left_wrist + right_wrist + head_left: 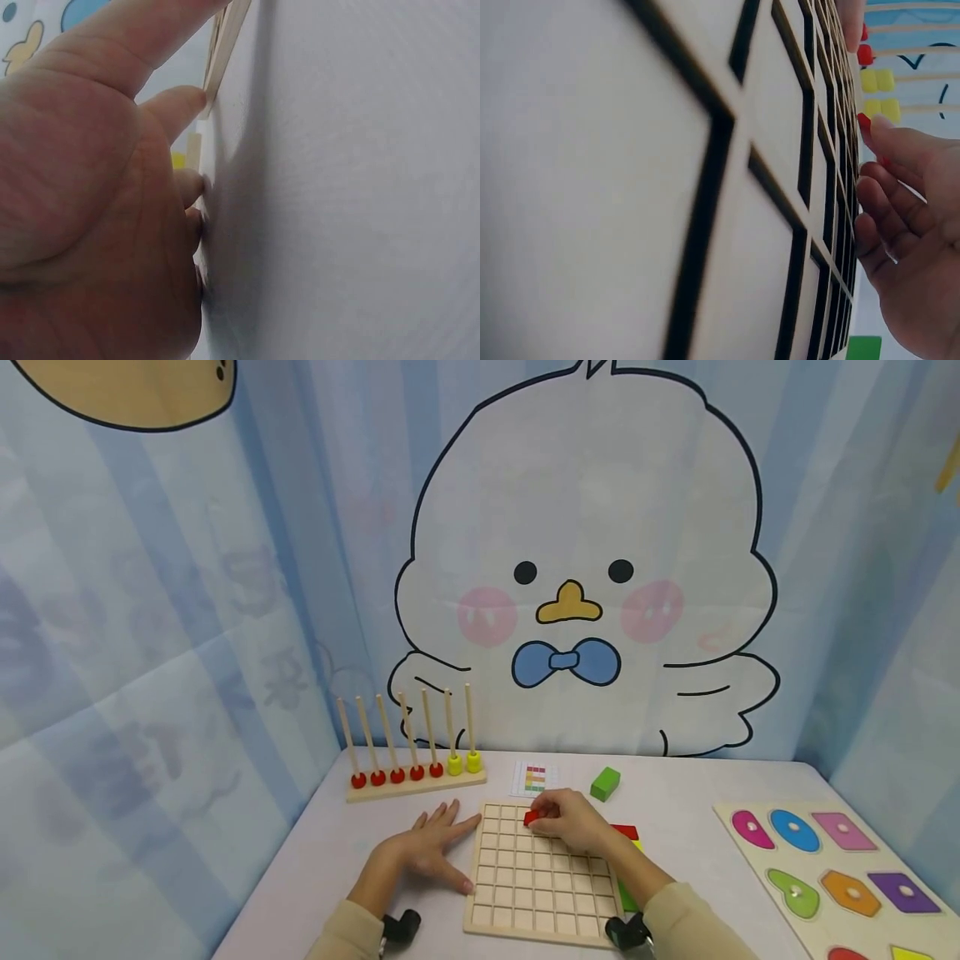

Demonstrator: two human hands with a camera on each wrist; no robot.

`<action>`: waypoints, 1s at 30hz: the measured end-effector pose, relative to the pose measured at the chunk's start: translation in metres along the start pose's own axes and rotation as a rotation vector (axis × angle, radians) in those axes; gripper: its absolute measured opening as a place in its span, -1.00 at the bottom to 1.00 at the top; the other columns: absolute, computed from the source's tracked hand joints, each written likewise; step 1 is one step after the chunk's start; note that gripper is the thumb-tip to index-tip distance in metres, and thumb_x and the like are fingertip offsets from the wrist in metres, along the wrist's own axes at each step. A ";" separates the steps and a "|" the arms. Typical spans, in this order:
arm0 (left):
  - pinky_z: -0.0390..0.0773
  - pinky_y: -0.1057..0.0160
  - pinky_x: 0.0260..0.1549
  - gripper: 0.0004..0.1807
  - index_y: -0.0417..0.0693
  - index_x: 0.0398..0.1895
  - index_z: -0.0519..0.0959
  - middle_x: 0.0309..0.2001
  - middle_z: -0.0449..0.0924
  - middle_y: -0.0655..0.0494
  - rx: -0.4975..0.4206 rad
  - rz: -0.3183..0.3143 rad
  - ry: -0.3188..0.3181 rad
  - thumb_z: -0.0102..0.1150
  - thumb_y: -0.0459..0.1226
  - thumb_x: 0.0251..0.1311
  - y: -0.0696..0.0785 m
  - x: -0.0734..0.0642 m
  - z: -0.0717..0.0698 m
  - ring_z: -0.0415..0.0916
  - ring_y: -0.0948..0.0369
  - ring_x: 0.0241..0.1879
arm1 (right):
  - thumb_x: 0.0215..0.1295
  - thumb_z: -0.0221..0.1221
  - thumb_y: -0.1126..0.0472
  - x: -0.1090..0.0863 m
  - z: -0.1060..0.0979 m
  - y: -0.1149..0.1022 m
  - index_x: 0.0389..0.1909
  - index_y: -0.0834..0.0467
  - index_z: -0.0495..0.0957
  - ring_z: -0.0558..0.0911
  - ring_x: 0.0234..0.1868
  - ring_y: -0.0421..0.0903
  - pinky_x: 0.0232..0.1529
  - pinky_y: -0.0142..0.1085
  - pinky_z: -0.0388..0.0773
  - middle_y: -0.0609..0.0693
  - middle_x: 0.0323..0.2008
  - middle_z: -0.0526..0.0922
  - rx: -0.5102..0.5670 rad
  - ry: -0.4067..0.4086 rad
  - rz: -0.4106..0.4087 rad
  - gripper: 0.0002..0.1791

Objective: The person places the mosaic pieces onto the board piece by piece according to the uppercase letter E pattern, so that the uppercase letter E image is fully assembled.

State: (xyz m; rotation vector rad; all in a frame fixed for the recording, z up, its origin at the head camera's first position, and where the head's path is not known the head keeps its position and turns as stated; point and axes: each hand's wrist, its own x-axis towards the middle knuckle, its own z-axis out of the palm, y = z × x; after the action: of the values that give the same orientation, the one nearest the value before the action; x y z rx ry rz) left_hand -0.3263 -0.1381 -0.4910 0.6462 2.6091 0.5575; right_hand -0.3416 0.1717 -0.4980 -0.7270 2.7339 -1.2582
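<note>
A wooden grid board lies on the white table. My right hand is over its far part and pinches a small red block between thumb and fingers, at the far row of squares. In the right wrist view, the red block shows at the thumb tip of the right hand, low against the grid. My left hand lies spread at the board's left side, thumb and index finger at its edge. The left wrist view shows the left hand's palm, with fingertips on the tabletop.
Behind the board lie a small pattern card and a green block. Red, yellow and green pieces lie partly hidden by the right arm. A bead stand is at back left, a shape puzzle board at right.
</note>
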 end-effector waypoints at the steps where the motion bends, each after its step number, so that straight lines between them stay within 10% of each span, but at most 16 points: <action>1: -0.33 -0.26 0.62 0.24 0.38 0.67 0.10 0.71 -0.30 -0.17 0.001 0.000 0.001 0.55 0.30 -0.11 0.000 0.000 0.000 -0.38 -0.15 0.70 | 0.35 0.39 0.15 0.001 0.001 0.000 -0.05 0.17 0.69 0.56 -0.30 -0.17 -0.27 -0.39 0.53 -0.10 -0.31 0.66 -0.015 -0.005 0.000 -0.75; 30: -0.29 -0.26 0.62 0.23 0.38 0.67 0.11 0.71 -0.28 -0.16 0.006 0.003 0.004 0.56 0.28 -0.10 0.001 -0.001 0.001 -0.36 -0.14 0.70 | 0.28 0.44 0.19 0.005 0.005 -0.009 0.00 0.17 0.71 0.51 -0.23 -0.13 -0.27 -0.36 0.48 -0.10 -0.25 0.62 -0.106 -0.066 0.021 -0.70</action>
State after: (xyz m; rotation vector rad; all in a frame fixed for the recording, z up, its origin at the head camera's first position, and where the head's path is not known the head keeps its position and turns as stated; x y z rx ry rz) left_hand -0.3243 -0.1376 -0.4908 0.6516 2.6152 0.5526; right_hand -0.3412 0.1611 -0.4940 -0.7333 2.7642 -1.0724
